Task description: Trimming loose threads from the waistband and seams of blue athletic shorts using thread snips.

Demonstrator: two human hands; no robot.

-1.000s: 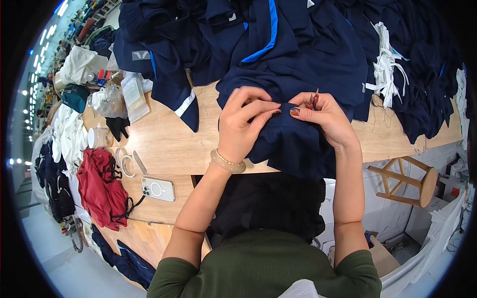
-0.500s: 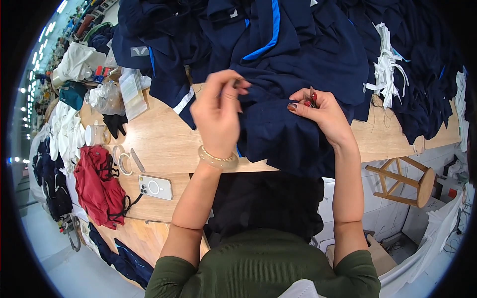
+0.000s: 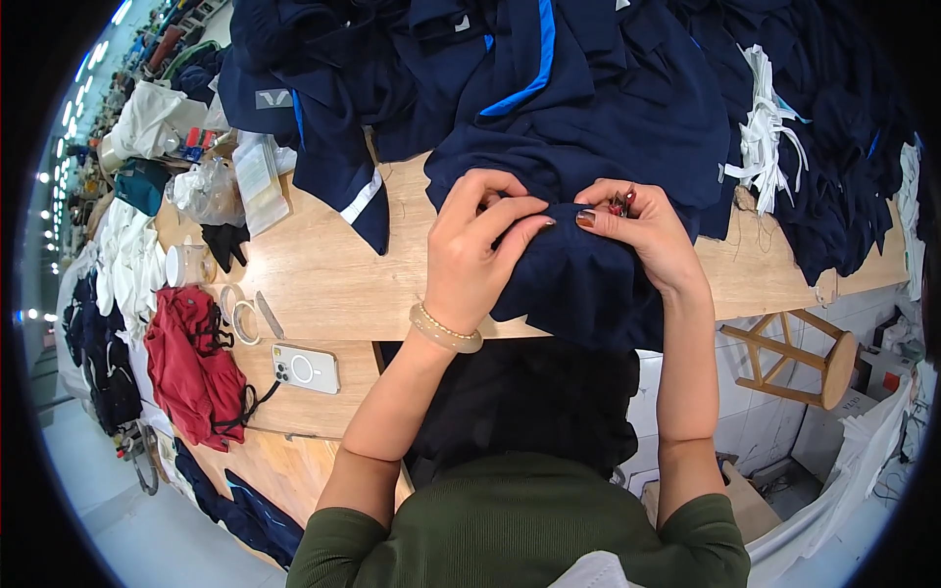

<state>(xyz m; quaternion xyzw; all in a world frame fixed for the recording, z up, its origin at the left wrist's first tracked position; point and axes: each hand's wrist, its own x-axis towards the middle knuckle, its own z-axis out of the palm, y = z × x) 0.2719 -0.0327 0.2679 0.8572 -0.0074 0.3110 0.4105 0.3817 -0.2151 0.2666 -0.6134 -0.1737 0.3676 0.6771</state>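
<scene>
A dark navy garment (image 3: pixel 578 279) drapes over the front edge of the wooden table. With thumb and fingers, my right hand (image 3: pixel 652 235) pinches a fold of it. A small tool with red and metal parts, like thread snips (image 3: pixel 621 203), is tucked in the same hand, mostly hidden by the fingers. My left hand (image 3: pixel 475 245) meets the fold just left of the right hand, its thumb and fingertips closed on the cloth. Whether a thread is also between those fingertips is too small to tell.
More navy garments (image 3: pixel 627 108) with blue stripes pile up behind. White strips (image 3: pixel 760 137) lie bundled at right. A phone (image 3: pixel 306 369), a red cloth item with black cords (image 3: pixel 196 367) and ring-shaped items (image 3: pixel 245 321) lie left. A wooden stool (image 3: pixel 838 369) is below right.
My left hand, raised and blurred before, has moved right and down onto the navy fold beside my right hand. The right hand has barely moved and still grips the cloth.
</scene>
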